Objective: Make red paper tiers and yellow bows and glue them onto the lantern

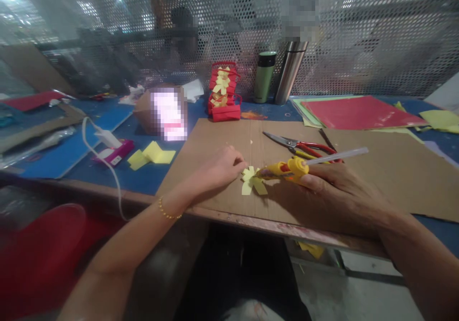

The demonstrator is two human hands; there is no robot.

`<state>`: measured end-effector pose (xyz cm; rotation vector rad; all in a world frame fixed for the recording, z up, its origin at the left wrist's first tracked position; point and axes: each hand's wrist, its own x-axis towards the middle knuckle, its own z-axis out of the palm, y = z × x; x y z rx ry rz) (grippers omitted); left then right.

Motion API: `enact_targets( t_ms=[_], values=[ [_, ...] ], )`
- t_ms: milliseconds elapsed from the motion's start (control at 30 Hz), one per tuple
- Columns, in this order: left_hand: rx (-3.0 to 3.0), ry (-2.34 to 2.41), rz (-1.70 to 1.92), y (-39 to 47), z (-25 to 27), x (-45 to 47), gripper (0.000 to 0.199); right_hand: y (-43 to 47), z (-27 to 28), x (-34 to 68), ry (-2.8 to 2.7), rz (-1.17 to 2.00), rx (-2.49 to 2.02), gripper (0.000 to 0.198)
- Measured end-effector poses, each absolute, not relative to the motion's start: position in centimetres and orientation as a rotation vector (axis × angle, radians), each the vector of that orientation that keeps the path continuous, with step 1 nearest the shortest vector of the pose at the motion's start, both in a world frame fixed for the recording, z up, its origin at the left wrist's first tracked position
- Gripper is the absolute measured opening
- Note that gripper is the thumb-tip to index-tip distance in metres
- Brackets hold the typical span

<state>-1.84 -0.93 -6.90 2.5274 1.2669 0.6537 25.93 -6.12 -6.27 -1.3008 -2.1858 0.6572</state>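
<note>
In my right hand (332, 182) is a yellow hot glue gun (283, 169), with a clear glue stick (340, 155) jutting out of its back end. Its nozzle points left, at the middle of a pale yellow paper flower (248, 187) lying on brown cardboard (215, 201). Whether the nozzle touches the paper, I cannot tell. My left hand (227, 165) rests on the cardboard with curled fingers, thumb and fingertip closed at the flower's upper left edge. Red-handled scissors (297, 143) lie beyond the glue gun.
Behind the cardboard stand a red paper craft with yellow flowers (225, 91), a green tumbler (264, 78) and a steel flask (291, 72). Red paper sheets (362, 112) lie back right. Yellow paper pieces (154, 154), a power strip (116, 153) with a white cable, and a blurred lit screen (168, 113) lie left.
</note>
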Motion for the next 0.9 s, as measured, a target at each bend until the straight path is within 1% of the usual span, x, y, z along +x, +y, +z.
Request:
enact_targets(
  t_ms=[100,200,433,600,767,900],
  values=[
    [2.375,1.319,0.56,-0.9,-6.9,-1.0,0.029,-6.0,-6.4,26.0,-2.204,0.627,-1.314,0.05],
    [2.318,1.317,0.587,-0.9,-7.1,-0.6,0.026,-5.9,-6.4,26.0,-2.216,0.6,-1.325,0.053],
    [2.189,1.272,0.655,-0.9,-7.7,-0.5,0.012,-6.0,-5.9,25.7,-2.202,0.625,-1.322,0.056],
    [2.226,1.22,0.662,-1.3,-7.7,-0.5,0.014,-6.1,-5.8,25.7,-2.193,0.634,-1.324,0.06],
    [2.258,1.252,0.596,-1.6,-7.3,-0.4,0.014,-6.0,-6.1,25.8,-2.204,0.636,-1.326,0.055],
    [2.28,1.251,0.558,-1.8,-7.1,-0.4,0.018,-6.0,-6.2,26.0,-2.2,0.659,-1.329,0.053]
  ],
)
